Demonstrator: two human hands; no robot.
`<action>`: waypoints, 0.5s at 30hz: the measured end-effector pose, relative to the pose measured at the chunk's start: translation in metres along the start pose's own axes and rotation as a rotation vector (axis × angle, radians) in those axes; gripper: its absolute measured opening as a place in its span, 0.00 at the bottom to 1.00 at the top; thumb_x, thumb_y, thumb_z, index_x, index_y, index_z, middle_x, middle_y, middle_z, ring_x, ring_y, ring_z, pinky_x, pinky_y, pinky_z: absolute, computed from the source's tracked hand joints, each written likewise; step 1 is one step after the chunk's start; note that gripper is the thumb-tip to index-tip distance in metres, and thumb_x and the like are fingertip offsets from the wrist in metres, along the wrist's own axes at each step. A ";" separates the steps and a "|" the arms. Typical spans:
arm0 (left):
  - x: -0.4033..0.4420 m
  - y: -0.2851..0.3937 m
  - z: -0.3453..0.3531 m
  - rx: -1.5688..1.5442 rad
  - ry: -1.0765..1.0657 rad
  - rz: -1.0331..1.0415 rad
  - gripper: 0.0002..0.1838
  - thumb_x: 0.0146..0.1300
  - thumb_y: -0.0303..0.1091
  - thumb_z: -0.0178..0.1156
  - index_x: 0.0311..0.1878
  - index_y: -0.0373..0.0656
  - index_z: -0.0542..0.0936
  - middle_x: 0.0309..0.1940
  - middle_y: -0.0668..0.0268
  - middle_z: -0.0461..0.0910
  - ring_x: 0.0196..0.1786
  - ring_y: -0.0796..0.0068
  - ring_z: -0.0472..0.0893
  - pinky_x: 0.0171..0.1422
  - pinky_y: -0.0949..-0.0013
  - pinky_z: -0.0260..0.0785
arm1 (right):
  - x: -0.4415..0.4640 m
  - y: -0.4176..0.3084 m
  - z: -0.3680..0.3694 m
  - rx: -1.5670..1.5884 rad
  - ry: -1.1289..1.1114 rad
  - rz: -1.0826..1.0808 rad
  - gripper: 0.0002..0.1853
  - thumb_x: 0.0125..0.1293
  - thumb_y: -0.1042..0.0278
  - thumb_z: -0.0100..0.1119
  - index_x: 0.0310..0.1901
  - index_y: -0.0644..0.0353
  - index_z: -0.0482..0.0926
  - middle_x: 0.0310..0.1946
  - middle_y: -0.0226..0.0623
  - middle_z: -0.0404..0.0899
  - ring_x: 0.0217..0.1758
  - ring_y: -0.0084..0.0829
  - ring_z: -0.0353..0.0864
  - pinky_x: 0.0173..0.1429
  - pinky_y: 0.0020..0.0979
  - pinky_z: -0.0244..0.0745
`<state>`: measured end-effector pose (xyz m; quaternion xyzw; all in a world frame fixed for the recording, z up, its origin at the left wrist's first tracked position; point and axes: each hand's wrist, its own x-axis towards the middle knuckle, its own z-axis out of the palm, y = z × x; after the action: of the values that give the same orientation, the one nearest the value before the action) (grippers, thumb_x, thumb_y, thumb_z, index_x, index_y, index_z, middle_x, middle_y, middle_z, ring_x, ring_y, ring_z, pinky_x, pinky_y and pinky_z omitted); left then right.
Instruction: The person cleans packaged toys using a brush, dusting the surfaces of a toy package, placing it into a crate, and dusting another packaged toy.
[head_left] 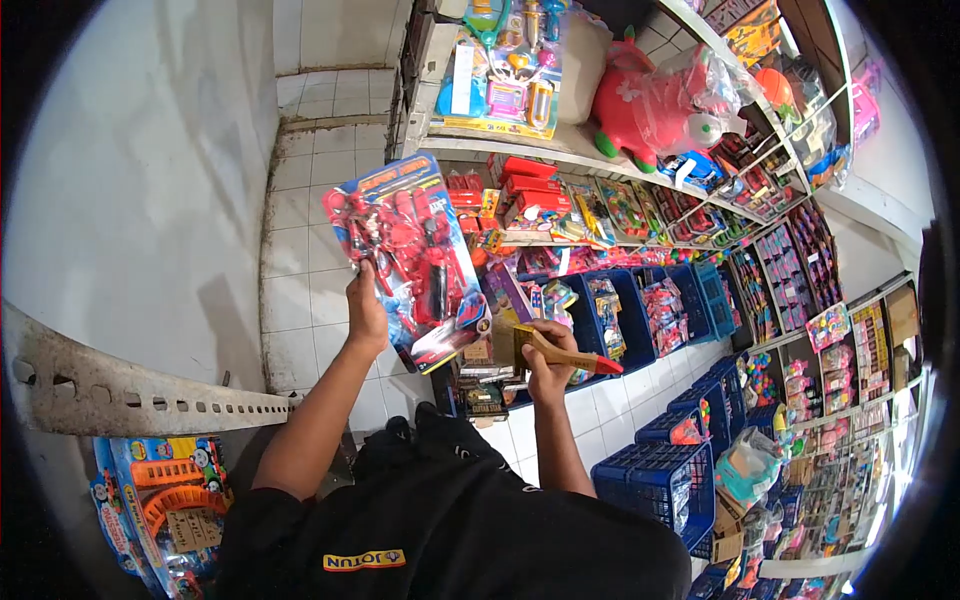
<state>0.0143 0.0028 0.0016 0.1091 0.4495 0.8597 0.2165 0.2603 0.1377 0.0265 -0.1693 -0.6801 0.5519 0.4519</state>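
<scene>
My left hand (367, 318) grips the lower left edge of a blister-packed toy set (405, 255), a blue card with red and black plastic pieces under clear plastic. The pack is held up, tilted, over the tiled floor. In my right hand (550, 368) is a paintbrush (578, 358) with a wooden handle and a red end. My fingers wrap around the handle, and the bristles point left, close to the pack's lower right corner. Whether the bristles touch the pack I cannot tell.
A shelf (575, 133) holding a red animal toy (650, 100) and packed toys stands ahead. Blue crates (628, 315) line its foot, and more blue baskets (655, 480) stand right. A perforated metal bar (150, 402) juts in at left, above boxed train toys (165, 510).
</scene>
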 end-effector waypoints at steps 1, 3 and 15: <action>-0.002 0.003 0.002 0.096 -0.003 0.024 0.27 0.75 0.55 0.45 0.48 0.37 0.79 0.41 0.67 0.80 0.42 0.77 0.74 0.52 0.67 0.66 | 0.003 -0.010 0.008 -0.041 -0.049 -0.007 0.18 0.57 0.81 0.59 0.50 0.65 0.74 0.50 0.42 0.76 0.54 0.32 0.76 0.63 0.34 0.69; -0.006 0.005 0.004 0.290 -0.076 0.094 0.28 0.76 0.55 0.44 0.31 0.40 0.74 0.26 0.73 0.70 0.32 0.81 0.64 0.38 0.67 0.60 | 0.008 -0.020 0.028 -0.067 -0.117 -0.037 0.18 0.58 0.78 0.63 0.51 0.65 0.74 0.50 0.43 0.77 0.53 0.33 0.77 0.60 0.35 0.72; -0.013 -0.001 0.002 0.496 -0.219 0.108 0.27 0.77 0.51 0.44 0.24 0.40 0.67 0.17 0.72 0.59 0.25 0.79 0.60 0.29 0.64 0.52 | 0.082 -0.033 0.083 -0.342 -0.131 -0.301 0.16 0.58 0.73 0.69 0.48 0.65 0.80 0.45 0.42 0.80 0.49 0.35 0.80 0.56 0.34 0.74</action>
<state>0.0270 -0.0013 0.0024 0.2749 0.6138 0.7167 0.1844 0.1588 0.1368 0.0927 -0.1042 -0.8091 0.3647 0.4488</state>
